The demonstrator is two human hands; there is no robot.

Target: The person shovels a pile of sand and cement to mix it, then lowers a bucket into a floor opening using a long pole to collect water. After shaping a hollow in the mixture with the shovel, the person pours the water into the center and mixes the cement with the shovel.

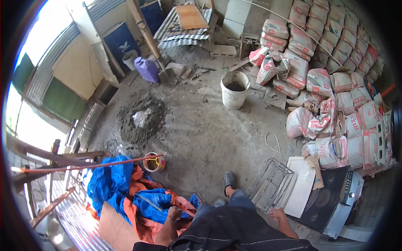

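My left hand [173, 214] hangs low in front of me, fingers curled, over the edge of a crumpled blue and orange tarp [111, 173]. Nothing shows in it. At my right side, my right hand [277, 213] is also curled with nothing visible inside, near a wire rack [268, 182] and a pale flat board [296, 180]. Ahead on the floor lies a heap of wet grey mix [127, 123] with a pool of water in its middle. A white bucket [233, 99] with grey residue inside stands further right. A small pail with a yellow handle [154, 164] sits beside the tarp.
Stacked cement bags [356, 119] fill the right side. A stove [328, 201] lies near my right. At the back are a shovel [168, 77], a purple jug [147, 69] and a blue drum [121, 42]. A thin reddish rod [94, 165] crosses the left.
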